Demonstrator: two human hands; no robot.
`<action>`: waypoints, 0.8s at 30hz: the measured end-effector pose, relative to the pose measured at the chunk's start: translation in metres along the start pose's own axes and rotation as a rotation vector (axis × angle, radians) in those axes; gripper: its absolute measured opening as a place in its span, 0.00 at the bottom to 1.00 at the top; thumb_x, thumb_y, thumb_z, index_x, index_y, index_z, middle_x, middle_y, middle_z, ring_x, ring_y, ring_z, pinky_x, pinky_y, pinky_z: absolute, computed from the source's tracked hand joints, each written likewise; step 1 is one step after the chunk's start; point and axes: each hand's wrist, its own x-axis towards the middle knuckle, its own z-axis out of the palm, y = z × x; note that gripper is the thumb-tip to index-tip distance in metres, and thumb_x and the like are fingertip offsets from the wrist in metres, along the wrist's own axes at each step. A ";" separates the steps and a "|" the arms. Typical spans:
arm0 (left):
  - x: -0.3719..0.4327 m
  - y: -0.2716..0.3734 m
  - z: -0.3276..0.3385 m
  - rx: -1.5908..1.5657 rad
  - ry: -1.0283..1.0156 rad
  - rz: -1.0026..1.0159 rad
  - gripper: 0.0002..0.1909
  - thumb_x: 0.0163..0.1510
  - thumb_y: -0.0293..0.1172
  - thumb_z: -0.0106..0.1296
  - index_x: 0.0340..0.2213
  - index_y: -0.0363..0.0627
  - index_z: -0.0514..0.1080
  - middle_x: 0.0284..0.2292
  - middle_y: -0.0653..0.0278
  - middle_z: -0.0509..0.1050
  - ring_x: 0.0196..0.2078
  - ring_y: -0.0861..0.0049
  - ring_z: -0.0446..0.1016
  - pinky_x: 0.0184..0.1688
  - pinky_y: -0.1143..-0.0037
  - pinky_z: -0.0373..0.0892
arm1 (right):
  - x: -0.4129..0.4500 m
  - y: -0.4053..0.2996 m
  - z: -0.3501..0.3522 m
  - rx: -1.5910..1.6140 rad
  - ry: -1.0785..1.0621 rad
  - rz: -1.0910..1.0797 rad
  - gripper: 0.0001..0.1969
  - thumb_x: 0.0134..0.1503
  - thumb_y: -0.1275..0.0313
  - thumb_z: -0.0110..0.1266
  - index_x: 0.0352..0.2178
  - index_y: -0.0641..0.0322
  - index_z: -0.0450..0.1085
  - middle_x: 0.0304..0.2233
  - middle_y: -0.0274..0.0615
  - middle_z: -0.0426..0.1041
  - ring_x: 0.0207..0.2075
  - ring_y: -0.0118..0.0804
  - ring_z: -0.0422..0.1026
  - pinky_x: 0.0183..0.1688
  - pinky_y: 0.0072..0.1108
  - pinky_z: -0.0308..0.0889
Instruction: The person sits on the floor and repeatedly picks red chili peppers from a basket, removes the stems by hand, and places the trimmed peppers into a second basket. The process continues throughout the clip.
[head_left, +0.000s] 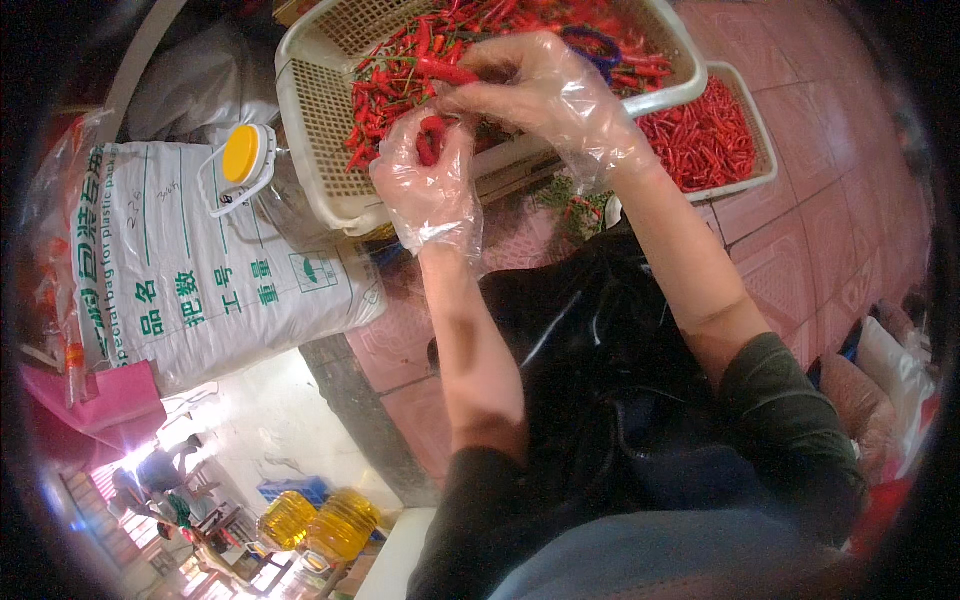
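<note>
Both of my hands wear clear plastic gloves and meet over a large cream plastic basket (319, 120). Red chili peppers (382, 112), some with green stems, fill much of it. My left hand (427, 180) is curled around red chilies (430, 141), which show in the hollow of the fist. My right hand (555, 97) pinches one larger red chili (446, 71) at its end, with thumb and forefinger close to the left fingertips. Behind the right hand, a dark blue loop (600, 49) lies among the peppers.
A second basket (765, 161) of red chilies stands on the pink tiled floor (795, 247). Green stems (566, 199) lie below the large basket. At left are a white woven sack (217, 300) bearing writing and a yellow-capped clear jug (289, 187). Yellow oil jugs (341, 525) stand farther off.
</note>
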 end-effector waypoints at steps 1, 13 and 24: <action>-0.001 0.001 -0.001 0.029 0.002 0.044 0.10 0.43 0.23 0.60 0.30 0.36 0.75 0.26 0.58 0.74 0.26 0.74 0.71 0.32 0.75 0.68 | -0.001 -0.003 0.001 -0.005 0.016 0.036 0.13 0.52 0.63 0.60 0.35 0.62 0.77 0.18 0.30 0.68 0.20 0.17 0.64 0.23 0.15 0.59; -0.006 0.013 0.005 0.047 0.055 0.297 0.08 0.43 0.21 0.60 0.30 0.40 0.75 0.28 0.58 0.75 0.29 0.67 0.74 0.34 0.72 0.69 | 0.000 0.004 0.002 0.118 0.129 0.198 0.12 0.53 0.65 0.59 0.35 0.59 0.78 0.17 0.29 0.68 0.19 0.19 0.64 0.22 0.16 0.58; 0.003 0.005 -0.009 -1.226 0.135 -0.691 0.07 0.55 0.31 0.55 0.34 0.44 0.69 0.25 0.66 0.70 0.20 0.85 0.63 0.14 0.87 0.54 | 0.002 0.021 0.010 -0.029 -0.069 0.055 0.13 0.58 0.64 0.50 0.35 0.64 0.74 0.23 0.40 0.71 0.25 0.31 0.69 0.29 0.23 0.65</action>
